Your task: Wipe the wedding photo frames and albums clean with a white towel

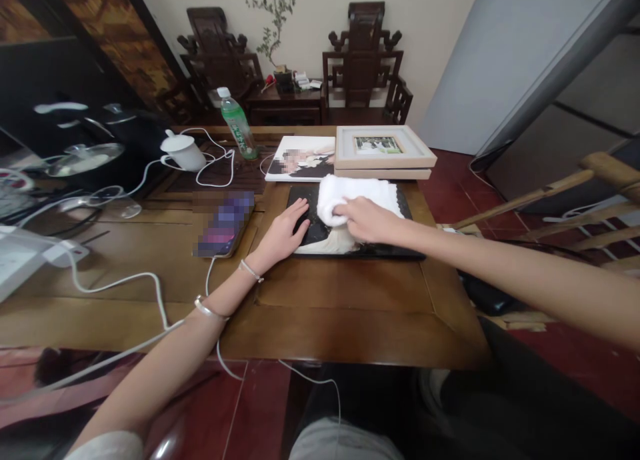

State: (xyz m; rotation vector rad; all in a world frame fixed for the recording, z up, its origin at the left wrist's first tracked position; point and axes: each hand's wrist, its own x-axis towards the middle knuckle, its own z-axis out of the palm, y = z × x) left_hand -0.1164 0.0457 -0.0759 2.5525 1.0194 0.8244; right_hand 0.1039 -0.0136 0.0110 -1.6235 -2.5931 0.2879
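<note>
A dark photo panel [320,248] with a pale dress-like shape in its picture lies flat on the wooden table. Fingers spread, my left hand [284,232] rests on its left edge. My right hand [367,219] grips a folded white towel [357,193] that lies over the panel's upper right part. Much of the picture is hidden beneath the towel and my right hand. Just behind the panel are a white-edged photo print [301,159] and a stack of light wooden picture frames [345,150], the top one holding a small photo.
A phone [227,223] on a white cable lies to the left. Farther left are a white lidded cup [184,152], a green-labelled bottle [237,123], a dark pot [90,170] and tangled cords. The table's right edge is near the panel; a wooden chair [530,193] stands beyond.
</note>
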